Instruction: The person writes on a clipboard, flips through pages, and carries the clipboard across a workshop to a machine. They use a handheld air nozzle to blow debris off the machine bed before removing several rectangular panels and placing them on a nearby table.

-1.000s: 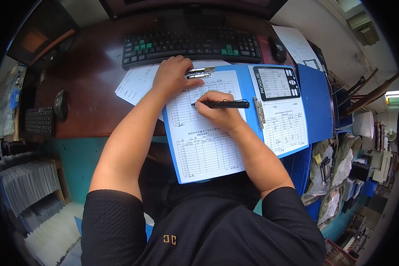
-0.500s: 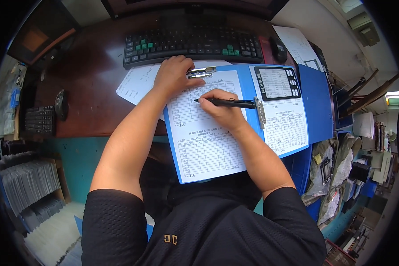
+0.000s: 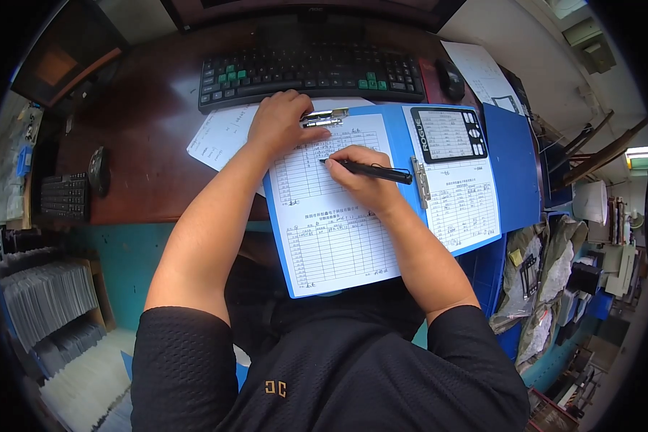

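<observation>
Black pen [image 3: 378, 171] gripped in the right hand [image 3: 367, 181] slants over a printed form [image 3: 324, 207], left hand [image 3: 281, 124] spread beside the metal clip [image 3: 327, 116].

The left hand [image 3: 277, 124] covers the upper left corner of the blue folder [image 3: 399, 140] and the left end of the metal clip [image 3: 331, 115]. The right hand [image 3: 365, 180] obscures part of the left form [image 3: 342, 248]; handwritten entries are too small to read. Contact between the tip of the black pen [image 3: 378, 171] and the paper cannot be determined. The loose sheet [image 3: 219, 137] is partly concealed by the left forearm and folder. The near edge of the tabletop [image 3: 144, 144] is interrupted by both. Beyond the far edge, the monitor [image 3: 410, 10] is cut off by the upper picture edge. The dark shirt [image 3: 353, 374] is cut off by the lower one.
</observation>
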Demonstrator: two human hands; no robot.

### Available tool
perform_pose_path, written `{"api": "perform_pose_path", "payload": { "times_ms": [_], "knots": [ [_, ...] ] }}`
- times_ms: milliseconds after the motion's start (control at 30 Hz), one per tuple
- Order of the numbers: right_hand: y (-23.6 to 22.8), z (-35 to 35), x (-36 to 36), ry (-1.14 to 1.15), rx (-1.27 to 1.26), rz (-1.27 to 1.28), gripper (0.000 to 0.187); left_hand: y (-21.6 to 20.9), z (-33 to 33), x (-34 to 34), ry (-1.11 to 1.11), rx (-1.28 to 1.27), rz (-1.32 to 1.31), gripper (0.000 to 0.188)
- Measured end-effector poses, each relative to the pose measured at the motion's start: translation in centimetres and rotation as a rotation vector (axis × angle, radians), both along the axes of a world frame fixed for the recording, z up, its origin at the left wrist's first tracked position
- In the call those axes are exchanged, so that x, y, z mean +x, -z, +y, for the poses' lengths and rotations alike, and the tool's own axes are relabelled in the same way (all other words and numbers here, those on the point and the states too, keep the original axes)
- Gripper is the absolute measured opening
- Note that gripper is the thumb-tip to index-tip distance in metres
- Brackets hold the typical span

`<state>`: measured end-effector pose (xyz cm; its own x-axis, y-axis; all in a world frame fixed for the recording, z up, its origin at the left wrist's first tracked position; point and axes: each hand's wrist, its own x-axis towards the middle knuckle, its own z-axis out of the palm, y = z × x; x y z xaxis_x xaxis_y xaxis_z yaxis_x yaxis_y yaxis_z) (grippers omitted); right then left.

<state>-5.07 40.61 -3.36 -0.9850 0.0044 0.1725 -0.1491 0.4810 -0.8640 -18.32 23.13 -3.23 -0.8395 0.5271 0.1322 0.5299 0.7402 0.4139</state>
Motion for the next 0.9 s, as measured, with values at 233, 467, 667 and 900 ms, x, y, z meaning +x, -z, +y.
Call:
{"api": "perform_pose_path", "payload": {
  "times_ms": [233,467,667,900],
  "knots": [
    [-0.02,-0.04,-0.04,0.020,-0.014,-0.002,0.017,0.09,-0.10,-0.01,0.003,0.002,0.009,0.048],
    [0.21,0.21,-0.02,0.034,-0.045,-0.016,0.016,0.10,-0.09,-0.02,-0.001,0.003,0.010,0.048],
    [0.18,0.09,0.02,0.050,-0.043,-0.017,0.015,0.22,-0.04,0.00,0.007,0.002,0.018,0.049],
    [0.21,0.12,-0.03,0.055,-0.046,-0.027,0.014,0.22,0.06,0.03,-0.009,-0.012,0.006,0.049]
  ]
}}
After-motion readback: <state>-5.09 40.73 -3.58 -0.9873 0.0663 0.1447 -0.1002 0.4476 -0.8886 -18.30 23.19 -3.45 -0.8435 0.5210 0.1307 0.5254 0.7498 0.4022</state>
